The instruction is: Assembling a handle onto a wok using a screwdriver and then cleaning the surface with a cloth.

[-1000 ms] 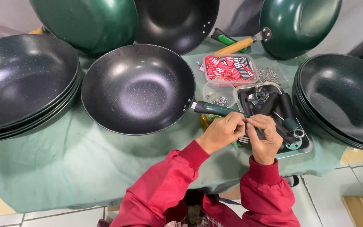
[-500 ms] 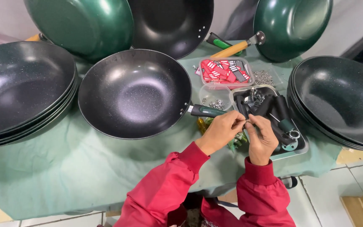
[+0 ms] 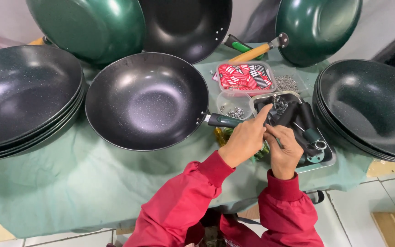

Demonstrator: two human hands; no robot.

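Green cloth (image 3: 69, 192), hands (touching) (image 3: 266, 142), tray (image 3: 318, 164)

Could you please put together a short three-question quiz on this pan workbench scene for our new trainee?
1. True or false: both hands, the left hand and the right hand, meet over the metal tray.
2. What colour is the table cloth?
3. The clear box of red pieces sits: A) left of the middle pan, B) behind the tray, C) on the floor.

Key: 1 true; 2 green; 3 B.
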